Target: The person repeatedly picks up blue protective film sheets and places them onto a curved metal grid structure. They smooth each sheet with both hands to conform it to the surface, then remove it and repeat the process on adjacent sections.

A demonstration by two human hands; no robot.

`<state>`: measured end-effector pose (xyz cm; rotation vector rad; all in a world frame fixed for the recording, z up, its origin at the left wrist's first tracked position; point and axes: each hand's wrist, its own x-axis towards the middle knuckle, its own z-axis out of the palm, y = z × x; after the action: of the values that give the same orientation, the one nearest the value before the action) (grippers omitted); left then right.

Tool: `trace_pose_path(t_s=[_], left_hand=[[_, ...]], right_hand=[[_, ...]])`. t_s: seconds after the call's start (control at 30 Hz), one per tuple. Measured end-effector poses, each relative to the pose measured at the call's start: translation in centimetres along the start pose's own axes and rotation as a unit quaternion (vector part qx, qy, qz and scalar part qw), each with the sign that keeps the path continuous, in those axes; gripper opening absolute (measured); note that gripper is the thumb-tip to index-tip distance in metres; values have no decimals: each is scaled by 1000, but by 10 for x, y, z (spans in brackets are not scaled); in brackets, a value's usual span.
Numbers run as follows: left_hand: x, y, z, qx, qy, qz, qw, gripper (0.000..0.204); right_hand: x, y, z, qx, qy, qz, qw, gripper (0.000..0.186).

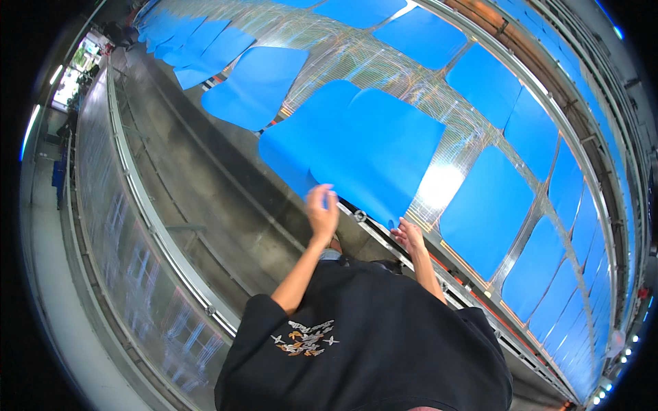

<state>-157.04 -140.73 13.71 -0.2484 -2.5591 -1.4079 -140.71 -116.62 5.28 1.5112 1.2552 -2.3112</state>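
A large, thin, flexible blue sheet (370,147) with rounded corners lies in front of me and hangs over the near edge of a long table. A fold line runs through its upper part, and another blue piece (301,137) overlaps or continues it at left. Against its near edge my left hand (322,214) is raised, fingers loosely bent and thumb apart, with nothing visible in them. At the sheet's near right corner, the fingers of my right hand (410,237) close on the edge, beside a small dark dimple.
Rows of similar blue sheets (486,212) cover the table's shiny, see-through surface (439,192). A metal rail (473,298) borders its near side. To my left runs a grey floor aisle (205,185), then another long film-covered table (147,253) with a metal edge.
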Motion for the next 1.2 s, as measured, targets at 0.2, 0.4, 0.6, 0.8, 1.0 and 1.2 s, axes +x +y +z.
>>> trace_pose_path(t_s=[0.2, 0.4, 0.6, 0.8, 1.0, 1.2], left_hand=[[93, -171, -73, -263, -132, -515, 805, 64], [148, -155, -59, -438, -201, -492, 725, 48], [278, -23, -55, -442, -198, -297, 823, 51], [435, 207, -95, -488, -164, 13, 857, 55], [548, 217, -44, -489, -207, 19, 847, 49], [497, 66, -16, -383, -182, -107, 899, 50]], right_hand=[[2, -28, 57, -50, 87, -104, 989, 31], [-149, -159, 54, -25, 63, -362, 930, 23], [-271, -160, -20, 146, 284, -535, 782, 42], [-262, -173, -18, 167, 362, -594, 699, 50], [-257, -225, -19, 323, 359, -522, 703, 54], [-267, -225, -35, 325, 389, -554, 661, 50]])
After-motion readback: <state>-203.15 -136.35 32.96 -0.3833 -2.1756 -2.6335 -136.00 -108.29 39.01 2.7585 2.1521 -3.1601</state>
